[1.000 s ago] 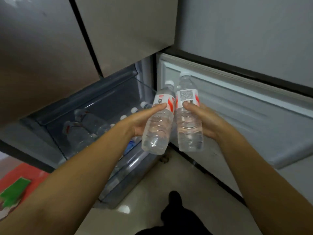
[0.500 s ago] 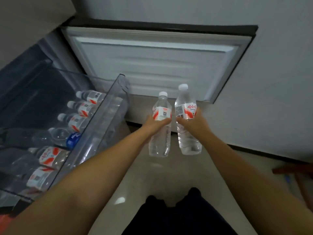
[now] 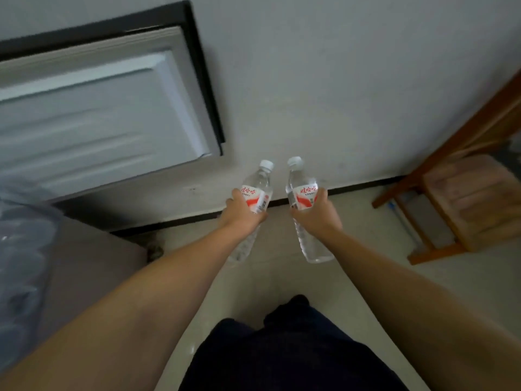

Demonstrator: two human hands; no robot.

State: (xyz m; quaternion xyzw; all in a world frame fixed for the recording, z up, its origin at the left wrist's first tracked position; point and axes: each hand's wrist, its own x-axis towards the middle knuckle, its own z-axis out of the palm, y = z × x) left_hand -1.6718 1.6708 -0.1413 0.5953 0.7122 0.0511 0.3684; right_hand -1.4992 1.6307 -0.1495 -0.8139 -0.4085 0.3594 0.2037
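Left bottle [image 3: 260, 183] and right bottle [image 3: 300, 182] are in the air before us, apart, above the pale floor [image 3: 282, 273]. Nearest we note dark trousers [image 3: 282, 356]. Beyond them, the left hand [image 3: 242, 214] wraps its fingers round the left bottle at the label, and the right hand [image 3: 315, 217] clasps the right bottle likewise. Farther off: fridge door [image 3: 98, 108] at left, wooden chair [image 3: 473, 198] at right, grey wall [image 3: 338, 94] behind.

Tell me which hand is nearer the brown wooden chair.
Right. The right hand, gripping a clear plastic water bottle, is left of the brown wooden chair; the left hand, gripping a second bottle, is farther left.
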